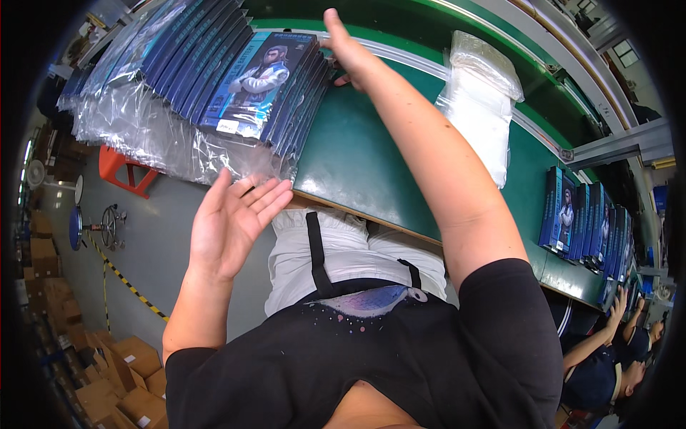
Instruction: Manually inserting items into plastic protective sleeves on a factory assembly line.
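While the open left hand and right hand hold nothing, one blue box bears lettering and a white label.

- Bright, fairly even indoor light falls across the green table, leaving a soft sheen on its surface.
- Sharp white glints streak the clear plastic wrapping at left.
- The white bags at far right look nearly washed out.
- Fisheye distortion curves the table's far edge and warps the co-workers at right.
- Black vignetting rounds the corners; cardboard boxes at near left look dimmer, softer.
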